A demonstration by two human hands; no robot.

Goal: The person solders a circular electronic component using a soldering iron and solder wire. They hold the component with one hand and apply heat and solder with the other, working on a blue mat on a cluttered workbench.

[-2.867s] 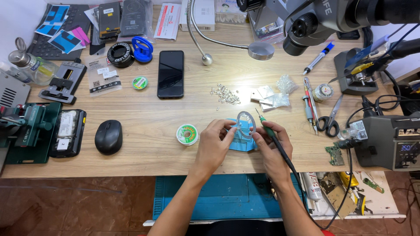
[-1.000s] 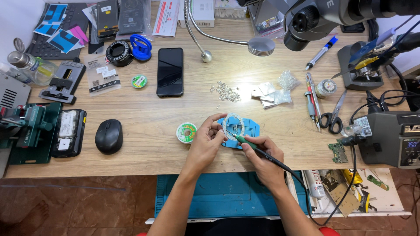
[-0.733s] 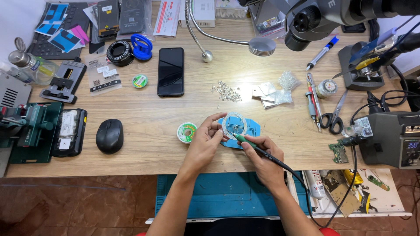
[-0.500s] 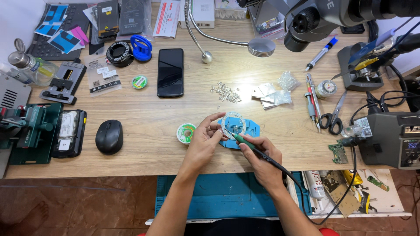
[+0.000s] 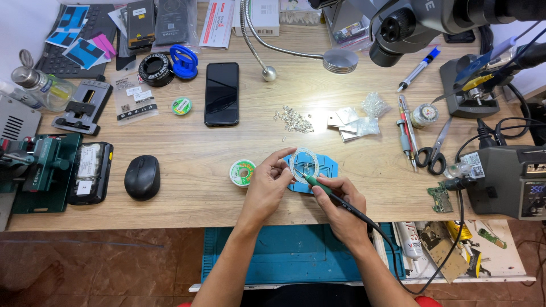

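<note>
Hands, two, bare, at the near edge of a wooden surface [image 5: 187,187]. Right hand [image 5: 341,207]: fingers pinched pen-fashion round a green-collared soldering iron [image 5: 335,199], tip aimed up-left at a clear round spool [image 5: 303,164]; black cable trails off to the right. Left hand [image 5: 267,185]: fingers pressed on the spool's left rim, tilting it up over a blue mat [image 5: 329,167].

Just left of the left hand: small green solder reel [image 5: 243,173], lying flat. Further left: black computer mouse [image 5: 142,177]; green clamp fixture [image 5: 40,170] at the left edge.

Right side: soldering station [image 5: 512,179] with lit display; small green circuit board [image 5: 439,197] beside it; scissors [image 5: 433,152].

Mid-surface: scatter of tiny metal parts [image 5: 293,119]; clear plastic bags [image 5: 358,119]; black smartphone [image 5: 222,94], screen dark.

Far edge: blue suction cup [image 5: 183,61], gooseneck lamp [image 5: 340,59], microscope head [image 5: 421,23].
</note>
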